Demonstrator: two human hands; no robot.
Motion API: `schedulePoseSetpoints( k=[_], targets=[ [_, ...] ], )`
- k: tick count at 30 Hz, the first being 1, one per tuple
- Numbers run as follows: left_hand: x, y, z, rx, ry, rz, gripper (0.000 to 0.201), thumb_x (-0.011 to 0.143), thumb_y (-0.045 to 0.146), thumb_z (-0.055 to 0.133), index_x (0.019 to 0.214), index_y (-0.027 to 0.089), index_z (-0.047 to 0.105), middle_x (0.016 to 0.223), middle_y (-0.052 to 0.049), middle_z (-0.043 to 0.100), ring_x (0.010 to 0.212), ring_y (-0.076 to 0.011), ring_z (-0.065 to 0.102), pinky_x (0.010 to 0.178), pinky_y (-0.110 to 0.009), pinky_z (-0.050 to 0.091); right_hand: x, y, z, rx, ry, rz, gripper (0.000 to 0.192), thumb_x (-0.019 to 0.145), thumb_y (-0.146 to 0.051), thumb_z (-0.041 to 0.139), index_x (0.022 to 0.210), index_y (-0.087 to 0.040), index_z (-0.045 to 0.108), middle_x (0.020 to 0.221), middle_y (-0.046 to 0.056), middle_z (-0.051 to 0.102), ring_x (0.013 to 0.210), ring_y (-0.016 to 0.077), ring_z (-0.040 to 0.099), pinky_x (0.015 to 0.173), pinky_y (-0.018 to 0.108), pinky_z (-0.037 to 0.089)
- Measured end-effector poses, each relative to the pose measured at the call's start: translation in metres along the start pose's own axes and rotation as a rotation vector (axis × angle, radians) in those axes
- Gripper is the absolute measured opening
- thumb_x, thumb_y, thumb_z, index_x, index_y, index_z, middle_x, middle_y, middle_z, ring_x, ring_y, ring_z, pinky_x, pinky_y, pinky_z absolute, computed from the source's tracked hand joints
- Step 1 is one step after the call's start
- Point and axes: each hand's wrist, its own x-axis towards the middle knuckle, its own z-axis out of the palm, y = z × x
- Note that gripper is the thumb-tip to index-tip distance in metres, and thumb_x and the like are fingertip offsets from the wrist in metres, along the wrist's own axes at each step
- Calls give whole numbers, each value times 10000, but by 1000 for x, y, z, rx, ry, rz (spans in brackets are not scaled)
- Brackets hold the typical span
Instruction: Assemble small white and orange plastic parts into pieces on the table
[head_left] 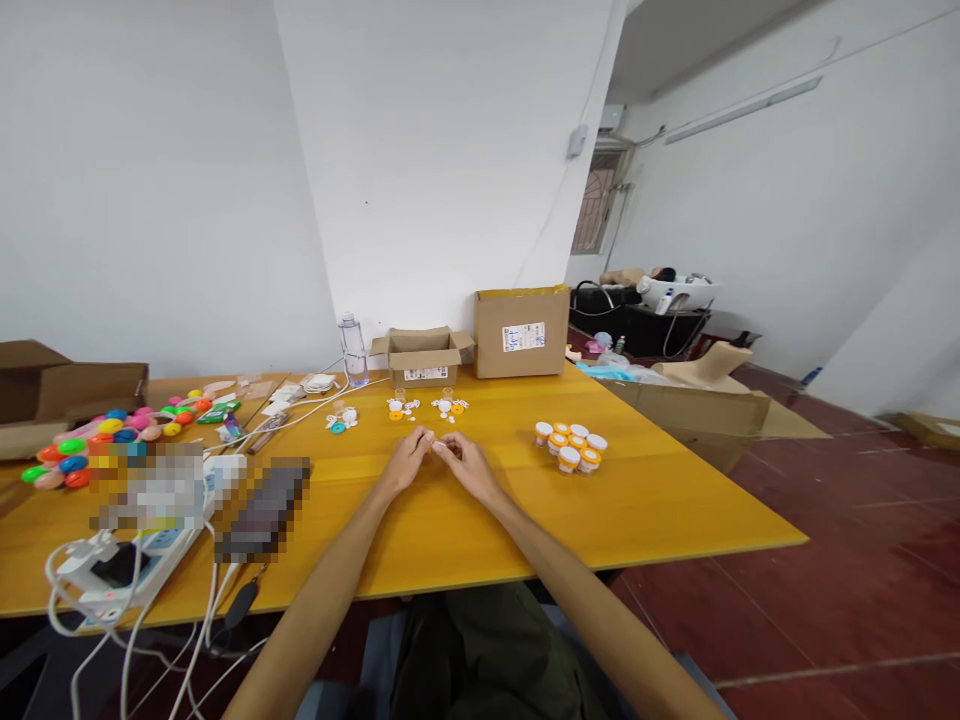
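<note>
Pinching something too small to identify, the left hand (409,462) and right hand (466,466) meet fingertip to fingertip over the worktop (660,500); six capped jars (571,446) look finished, while loose parts (424,408) remain beyond.

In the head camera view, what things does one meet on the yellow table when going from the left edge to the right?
Colourful plastic pieces → white power strip with cables → clear water bottle → left hand → right hand → large cardboard box → orange-capped small jars.
</note>
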Motion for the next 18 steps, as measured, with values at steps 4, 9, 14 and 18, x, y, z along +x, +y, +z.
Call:
schedulePoseSetpoints(
  k=[4, 9, 14, 18],
  targets=[
    [0, 1, 0, -4, -2, -4, 357, 937, 491, 398, 716, 217, 459, 669, 40, 465, 682, -145, 461, 714, -270, 413, 0, 1, 0, -10, 47, -34, 347, 686, -411, 737, 946, -234, 588, 913, 22, 683, 817, 195, 636, 791, 351, 521],
    [0, 0, 0, 10, 17, -20, 369, 927, 528, 419, 738, 219, 492, 665, 37, 476, 682, -153, 460, 702, -273, 413, 0, 4, 1, -18, 40, 0, 308, 774, -477, 662, 944, -229, 592, 914, 32, 680, 813, 193, 633, 783, 350, 518],
    [0, 0, 0, 21, 25, -21, 357, 932, 510, 423, 748, 216, 507, 682, 37, 494, 690, -149, 469, 713, -269, 417, 1, 6, 0, -48, 0, -61, 234, 794, -446, 642, 891, -236, 606, 862, 12, 678, 783, 185, 623, 772, 341, 515],
    [0, 1, 0, 5, 18, -3, 344, 940, 478, 421, 739, 213, 509, 688, 33, 506, 697, -149, 481, 723, -271, 422, 0, 7, 0, -46, 51, -71, 350, 717, -423, 724, 986, -232, 607, 963, 30, 682, 849, 194, 629, 811, 346, 511]
  ],
)
